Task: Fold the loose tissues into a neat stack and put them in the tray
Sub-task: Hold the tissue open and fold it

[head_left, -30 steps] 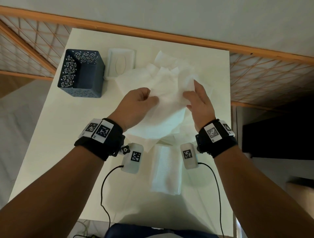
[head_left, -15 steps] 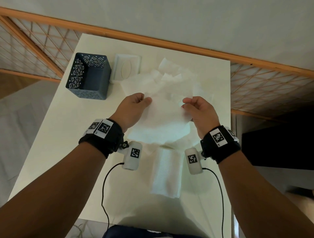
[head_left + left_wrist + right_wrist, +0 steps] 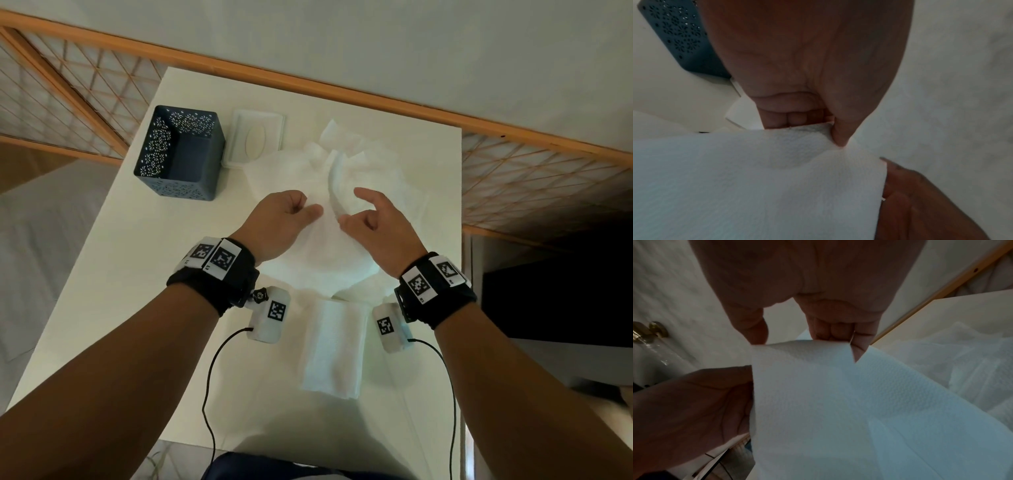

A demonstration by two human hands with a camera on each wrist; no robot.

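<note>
Left grip: the left hand (image 3: 279,222) pinches the top edge of a tissue (image 3: 317,253) between thumb and curled fingers (image 3: 795,117); the wrist view shows the thumb tip pressed into the sheet.
Right grip: the right hand (image 3: 380,228) pinches the same edge just beside the left, thumb against curled fingers (image 3: 840,331), index finger stretched forward.
Tissue: held up above the counter (image 3: 137,274), hanging from both hands, its top edge bending into a fold between them.
Loose pile: more tissues (image 3: 376,178) lie crumpled on the counter behind and under the held sheet.
Folded stack: a narrow folded stack (image 3: 334,346) lies flat on the counter, nearer the person, between the wrists.
Tray: a dark blue perforated tray (image 3: 181,154) stands at the far left of the counter, well apart from the hands.
Lid: a white lid (image 3: 255,140) with an oval slot lies just right of the tray, touching the pile's edge.
</note>
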